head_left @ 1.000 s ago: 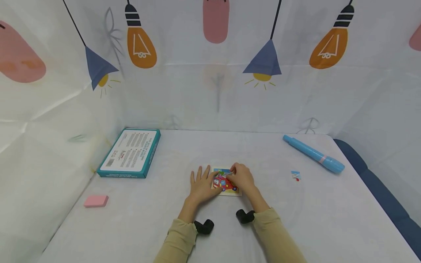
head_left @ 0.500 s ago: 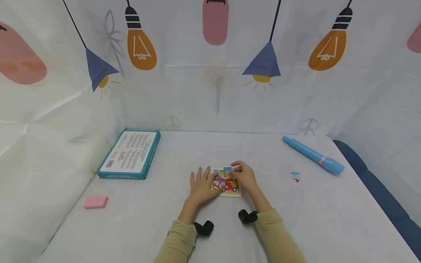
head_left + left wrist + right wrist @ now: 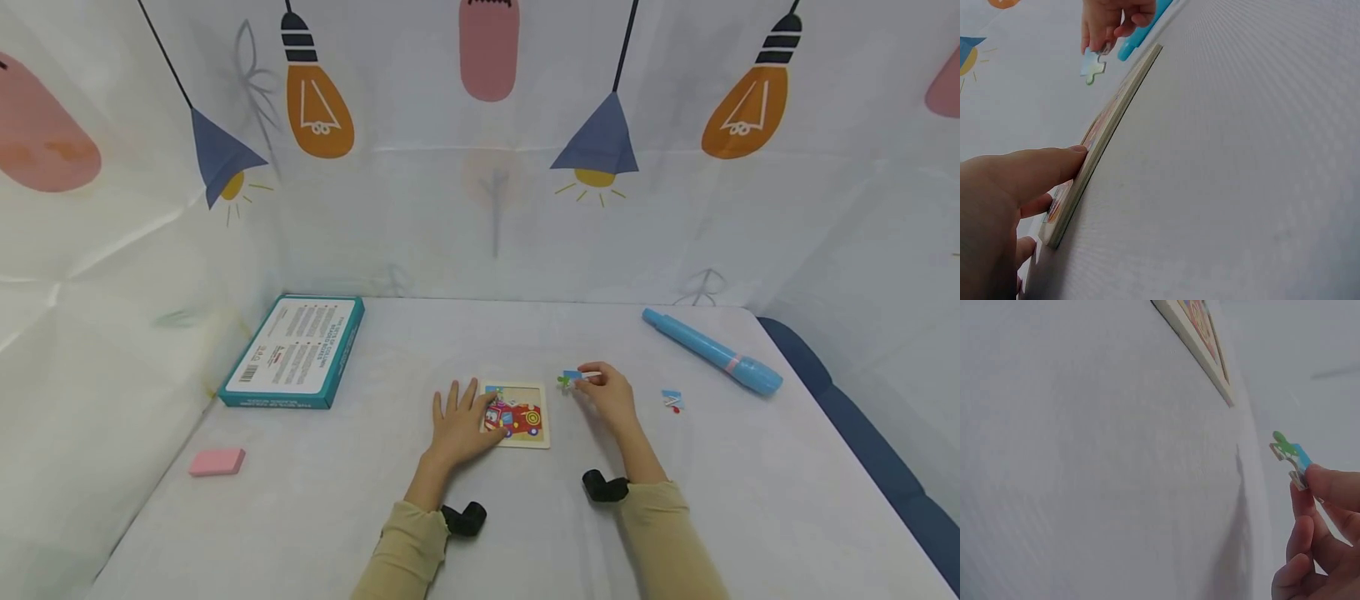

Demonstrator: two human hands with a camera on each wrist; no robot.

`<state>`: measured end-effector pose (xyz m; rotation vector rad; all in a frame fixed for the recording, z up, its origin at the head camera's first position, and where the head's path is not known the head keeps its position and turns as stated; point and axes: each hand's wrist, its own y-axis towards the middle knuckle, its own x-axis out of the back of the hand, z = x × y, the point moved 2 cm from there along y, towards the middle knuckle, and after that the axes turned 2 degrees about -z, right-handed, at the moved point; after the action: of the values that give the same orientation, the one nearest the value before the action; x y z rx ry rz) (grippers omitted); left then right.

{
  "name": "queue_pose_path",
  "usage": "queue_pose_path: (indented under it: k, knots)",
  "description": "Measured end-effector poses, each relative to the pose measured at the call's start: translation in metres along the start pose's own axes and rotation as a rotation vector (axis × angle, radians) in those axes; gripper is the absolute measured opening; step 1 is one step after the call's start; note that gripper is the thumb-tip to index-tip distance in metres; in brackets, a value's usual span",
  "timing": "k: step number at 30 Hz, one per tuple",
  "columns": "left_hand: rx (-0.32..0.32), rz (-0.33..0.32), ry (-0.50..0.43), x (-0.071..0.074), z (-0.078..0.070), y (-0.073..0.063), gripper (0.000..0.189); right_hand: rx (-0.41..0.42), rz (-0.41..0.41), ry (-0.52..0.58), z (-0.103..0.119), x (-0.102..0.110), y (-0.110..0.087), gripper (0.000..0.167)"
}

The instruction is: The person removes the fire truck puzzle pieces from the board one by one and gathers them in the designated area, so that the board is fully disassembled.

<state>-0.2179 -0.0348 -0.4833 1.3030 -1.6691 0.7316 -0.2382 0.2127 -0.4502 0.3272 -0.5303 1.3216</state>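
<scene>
A small framed jigsaw puzzle [image 3: 547, 417] with a red vehicle picture lies flat on the table. Bare backing shows along its top right. My left hand [image 3: 457, 429] rests on its left side with fingers spread, the thumb [image 3: 1054, 165] straight along the frame. To the right of the frame, my right hand [image 3: 611, 400] pinches a jigsaw piece [image 3: 1288, 450] between thumb and fingers, held up above the table. Blue and green show on that piece. Another blue and white jigsaw piece [image 3: 672, 399] with a red spot lies farther right on the table.
A teal-edged box [image 3: 296, 346] lies at the back left, and a pink block [image 3: 217, 462] sits nearer on the left. At the back right is a blue tube-shaped object [image 3: 712, 350]. A printed white curtain [image 3: 450, 217] hangs behind the table [image 3: 360, 517].
My right hand has lifted the jigsaw piece out of the frame and carried it to the right, uncovering the backing. My left hand has stayed in place.
</scene>
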Motion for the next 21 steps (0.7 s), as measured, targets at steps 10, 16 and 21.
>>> queue_pose_path:
  k: [10, 16, 21]
  knots:
    - [-0.003, -0.001, 0.000, -0.001, 0.001, 0.000, 0.067, -0.022, -0.023, -0.061, -0.020, 0.039, -0.001, 0.034]
    - [-0.001, 0.000, 0.009, -0.004, 0.003, 0.002, 0.067, -0.026, -0.034, -0.126, -0.031, 0.060, -0.002, 0.035]
    - [-0.001, 0.001, 0.014, -0.004, 0.003, 0.002, 0.068, -0.035, -0.054, -0.197, -0.041, 0.073, -0.003, 0.035]
